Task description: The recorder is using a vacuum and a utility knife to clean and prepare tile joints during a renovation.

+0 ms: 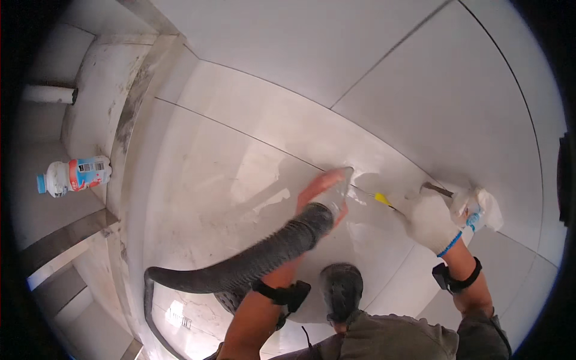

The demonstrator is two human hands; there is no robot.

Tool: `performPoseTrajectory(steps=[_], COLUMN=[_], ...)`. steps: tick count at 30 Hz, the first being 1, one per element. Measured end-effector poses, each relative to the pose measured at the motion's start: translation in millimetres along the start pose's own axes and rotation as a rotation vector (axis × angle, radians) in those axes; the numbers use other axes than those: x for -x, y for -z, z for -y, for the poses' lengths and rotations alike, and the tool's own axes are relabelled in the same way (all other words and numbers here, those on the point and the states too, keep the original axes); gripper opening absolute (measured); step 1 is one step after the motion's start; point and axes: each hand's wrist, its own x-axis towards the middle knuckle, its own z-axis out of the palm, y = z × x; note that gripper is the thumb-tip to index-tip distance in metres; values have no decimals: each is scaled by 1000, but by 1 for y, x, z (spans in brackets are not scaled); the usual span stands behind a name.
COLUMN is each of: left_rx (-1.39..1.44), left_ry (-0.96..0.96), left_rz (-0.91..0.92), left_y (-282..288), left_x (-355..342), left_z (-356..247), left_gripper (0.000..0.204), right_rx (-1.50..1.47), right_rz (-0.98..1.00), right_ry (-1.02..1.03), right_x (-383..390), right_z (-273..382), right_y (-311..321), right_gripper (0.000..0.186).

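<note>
My bare left hand (pixel 319 187) grips the clear nozzle (pixel 334 195) on a black ribbed hose (pixel 258 261), held low over the glossy floor tiles, near a seam. My right hand (pixel 427 219), in a white glove with a blue cuff, is closed on a slim tool with a yellow tip (pixel 381 198), which points left toward the nozzle. Just beyond the glove, a dark handle (pixel 441 189) lies by a crumpled white bag (pixel 485 210) and what looks like a clear bottle with blue on it (pixel 473 219).
Along the left runs a stained stone edge (pixel 129 120) with tiled recesses. A plastic bottle (pixel 84 174) lies on its side there, below a white pipe (pixel 51 93). The hose curves down to the lower left. My dark shoe (pixel 341 288) is below my hands. Large tiles cover the upper right.
</note>
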Motion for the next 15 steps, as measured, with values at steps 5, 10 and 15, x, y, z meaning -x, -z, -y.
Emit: performPoseTrajectory(steps=[5,10,15], left_rx=[122,258,216], left_ry=[83,61,13], left_rz=[49,75,121], left_y=[-75,-139,-181], left_x=[37,53,63], left_z=[11,7,11], left_gripper=[49,45,47], right_rx=[43,-59,-243], right_rz=[52,64,-27], right_ry=[-175,-448,-659], right_x=[66,120,170], right_z=[-9,-1,11], right_y=[-6,-17,-48], right_gripper=[37,37,41])
